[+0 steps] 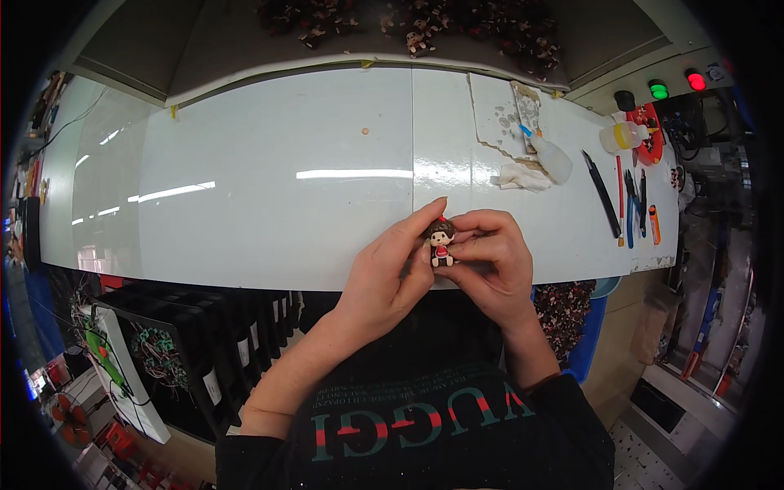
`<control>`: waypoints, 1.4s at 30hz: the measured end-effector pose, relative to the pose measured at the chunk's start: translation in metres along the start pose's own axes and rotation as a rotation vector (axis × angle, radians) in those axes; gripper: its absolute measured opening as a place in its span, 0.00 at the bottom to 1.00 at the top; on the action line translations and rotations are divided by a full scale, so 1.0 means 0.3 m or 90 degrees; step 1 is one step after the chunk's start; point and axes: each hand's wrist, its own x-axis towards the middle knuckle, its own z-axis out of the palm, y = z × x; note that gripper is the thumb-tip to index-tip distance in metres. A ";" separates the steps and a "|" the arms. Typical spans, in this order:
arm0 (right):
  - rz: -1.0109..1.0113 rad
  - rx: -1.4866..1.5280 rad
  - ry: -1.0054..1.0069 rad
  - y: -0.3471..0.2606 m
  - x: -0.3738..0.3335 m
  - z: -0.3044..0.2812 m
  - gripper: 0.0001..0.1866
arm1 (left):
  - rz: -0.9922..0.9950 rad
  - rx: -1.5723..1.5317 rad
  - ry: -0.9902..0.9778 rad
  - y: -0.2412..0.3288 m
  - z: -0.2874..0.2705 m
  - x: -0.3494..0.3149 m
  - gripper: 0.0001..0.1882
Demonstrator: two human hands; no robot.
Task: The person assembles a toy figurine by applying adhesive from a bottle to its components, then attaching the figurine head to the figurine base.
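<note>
A small doll figurine (pixel 441 238) with brown hair, a pale face and a red front is held upright between both hands, over the near edge of the white table (pixel 269 220). My left hand (pixel 390 265) closes on it from the left, thumb and fingers against its side. From the right, my right hand (pixel 495 260) pinches it, with fingertips at its head and body. A bit of red shows above the hair. The fingers cover the figurine's sides, and its back is hidden.
Figurines (pixel 416 41) heap at the far side. At right are a squeeze bottle (pixel 554 159), crumpled tissue (pixel 523 177), a yellow-labelled bottle (pixel 622 136), black tweezers (pixel 602 196), a red brush (pixel 620 192), pliers (pixel 630 196) and an orange cutter (pixel 654 224). A blue bin (pixel 590 339) stands below, near black crates (pixel 192 351).
</note>
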 end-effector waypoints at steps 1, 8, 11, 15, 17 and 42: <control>-0.002 -0.006 -0.001 0.003 0.001 0.000 0.16 | -0.016 0.003 -0.005 0.007 -0.001 0.001 0.24; 0.018 -0.002 0.012 -0.002 -0.006 -0.009 0.15 | -0.030 -0.005 -0.009 0.007 0.004 0.005 0.24; 0.027 -0.034 0.009 -0.010 0.004 -0.026 0.15 | -0.123 -0.172 -0.019 0.035 0.009 0.022 0.22; -0.032 -0.124 -0.087 -0.042 0.045 -0.075 0.18 | -0.135 -0.298 -0.014 0.036 -0.012 0.019 0.21; -0.034 -0.225 -0.033 -0.044 0.059 -0.130 0.18 | -0.174 -0.390 0.004 0.051 -0.019 0.025 0.21; 0.139 -0.530 -0.020 0.057 0.215 -0.257 0.21 | -0.266 -0.559 -0.042 0.031 -0.132 0.009 0.23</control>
